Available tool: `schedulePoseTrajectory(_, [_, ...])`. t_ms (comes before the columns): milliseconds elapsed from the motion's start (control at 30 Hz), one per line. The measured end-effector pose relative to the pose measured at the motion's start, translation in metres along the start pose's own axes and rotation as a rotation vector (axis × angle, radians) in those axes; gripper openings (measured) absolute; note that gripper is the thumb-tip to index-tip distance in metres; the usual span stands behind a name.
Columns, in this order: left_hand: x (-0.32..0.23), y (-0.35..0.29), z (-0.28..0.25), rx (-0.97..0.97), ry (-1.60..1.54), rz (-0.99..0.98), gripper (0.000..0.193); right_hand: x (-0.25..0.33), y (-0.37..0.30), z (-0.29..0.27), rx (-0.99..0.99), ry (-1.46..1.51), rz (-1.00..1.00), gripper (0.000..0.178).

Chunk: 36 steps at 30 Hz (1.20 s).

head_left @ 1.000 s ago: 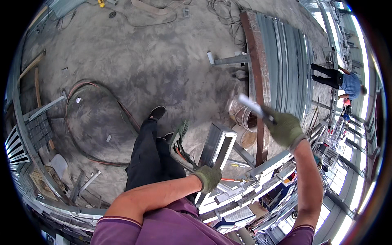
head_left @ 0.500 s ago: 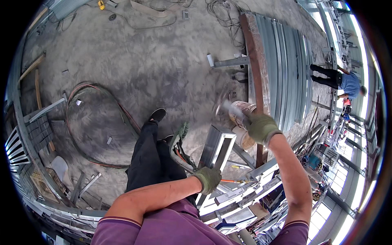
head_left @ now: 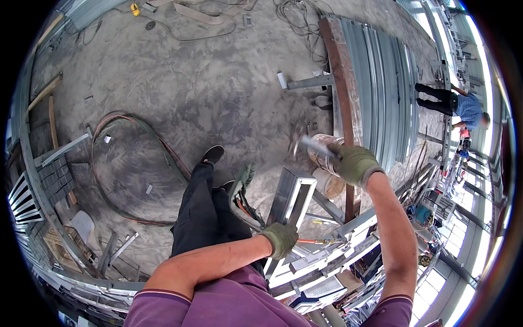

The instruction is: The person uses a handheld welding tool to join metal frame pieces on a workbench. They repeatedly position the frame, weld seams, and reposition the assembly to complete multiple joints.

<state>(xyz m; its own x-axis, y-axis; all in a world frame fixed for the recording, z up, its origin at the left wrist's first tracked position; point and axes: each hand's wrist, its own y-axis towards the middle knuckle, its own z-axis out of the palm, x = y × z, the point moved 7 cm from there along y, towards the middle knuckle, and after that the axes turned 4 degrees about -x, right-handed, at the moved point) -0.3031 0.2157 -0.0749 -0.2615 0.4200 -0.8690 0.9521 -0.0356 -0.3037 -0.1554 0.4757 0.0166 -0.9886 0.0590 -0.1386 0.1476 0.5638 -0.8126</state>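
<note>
My right hand (head_left: pixel 357 165), in a green work glove, is closed round the handle of a hammer (head_left: pixel 318 147). The hammer's head points left and is smeared by motion. Below and left of it stands a rectangular frame of silvery metal profile (head_left: pixel 291 188) with an open middle. My left hand (head_left: pixel 280 240), gloved in green too, grips the near end of this frame; its fingertips are partly hidden. The hammer is apart from the frame. Close by my left hand is an orange hose (head_left: pixel 309 241) with a brass-coloured fitting.
Buckets (head_left: pixel 326 182) stand under and beside my right hand. Beyond them a rusty brown beam (head_left: pixel 344 82) edges a stack of corrugated metal sheets (head_left: pixel 376 92). A looped hose (head_left: pixel 98 180) lies on the concrete floor at left. Another person (head_left: pixel 463 108) stands far right.
My right hand has shifted slightly right and up with the hammer, which shows more plainly now. My left hand stays on the metal frame. The whole view has tilted a little.
</note>
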Motion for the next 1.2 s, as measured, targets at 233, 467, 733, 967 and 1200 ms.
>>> schedulePoseTrajectory(233, [-0.002,0.003,0.005,0.003,0.031,0.028,0.042,0.016,-0.002,0.054,0.146,-0.052,-0.018,0.048])
schedulePoseTrajectory(467, [0.000,-0.004,-0.007,-0.038,0.053,0.016,0.042,0.001,-0.019,0.004,-0.133,0.069,0.107,0.047])
schedulePoseTrajectory(733, [-0.003,-0.004,-0.007,0.002,0.054,-0.004,0.044,-0.019,-0.033,0.006,-0.167,0.141,0.065,0.046])
schedulePoseTrajectory(967, [0.003,0.005,0.002,0.008,0.065,-0.008,0.045,-0.004,-0.041,0.014,-0.023,0.044,-0.058,0.048])
schedulePoseTrajectory(1200, [-0.001,0.002,0.001,0.015,0.060,-0.004,0.047,-0.016,-0.063,0.013,0.061,0.055,0.030,0.044])
